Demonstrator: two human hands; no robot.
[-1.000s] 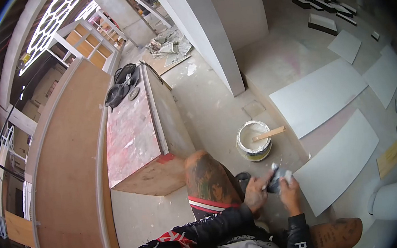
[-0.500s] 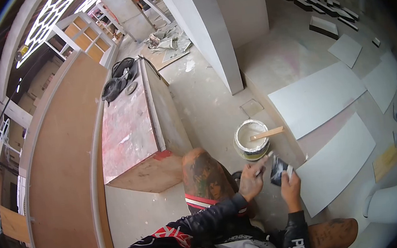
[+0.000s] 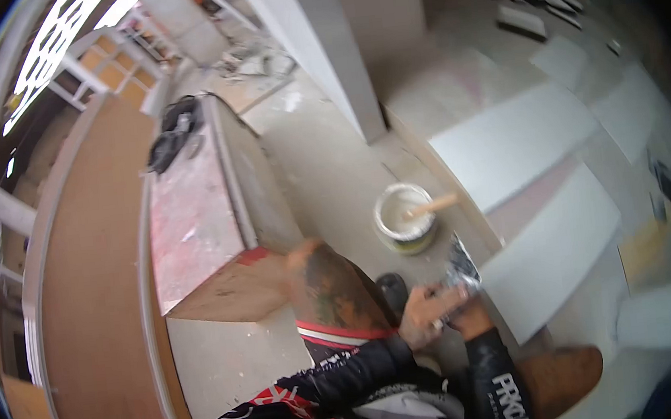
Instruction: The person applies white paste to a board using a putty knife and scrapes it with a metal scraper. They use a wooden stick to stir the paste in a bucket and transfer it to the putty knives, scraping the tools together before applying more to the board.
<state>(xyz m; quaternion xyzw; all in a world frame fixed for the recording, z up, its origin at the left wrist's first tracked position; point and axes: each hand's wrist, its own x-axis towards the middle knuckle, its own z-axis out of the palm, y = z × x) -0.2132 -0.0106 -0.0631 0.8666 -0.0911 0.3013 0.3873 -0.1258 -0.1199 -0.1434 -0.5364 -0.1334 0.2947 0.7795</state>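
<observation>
My right hand [image 3: 472, 319] grips a dark flat blade [image 3: 461, 264] smeared with white, which points up and away from me. Across its lower end lies my left hand [image 3: 426, 311], fingers bent together around something dark and small that blur hides. The two hands touch or nearly touch. Just beyond them on the floor stands an open bucket [image 3: 408, 244] with white paste inside and on its rim. A wooden stick [image 3: 437, 204] leans out of the bucket to the right.
White panels [image 3: 517, 143] [image 3: 554, 253] lie on the floor at the right. A paint-stained box [image 3: 191, 223] with a black bag [image 3: 175, 132] on top stands left of my knee. A white column [image 3: 312, 50] rises beyond the bucket. A long brown panel [image 3: 91, 273] fills the left.
The view has shifted, so the surroundings sit further left. My left hand has moved from beside the blade onto its lower end, and the blade now points more upward.
</observation>
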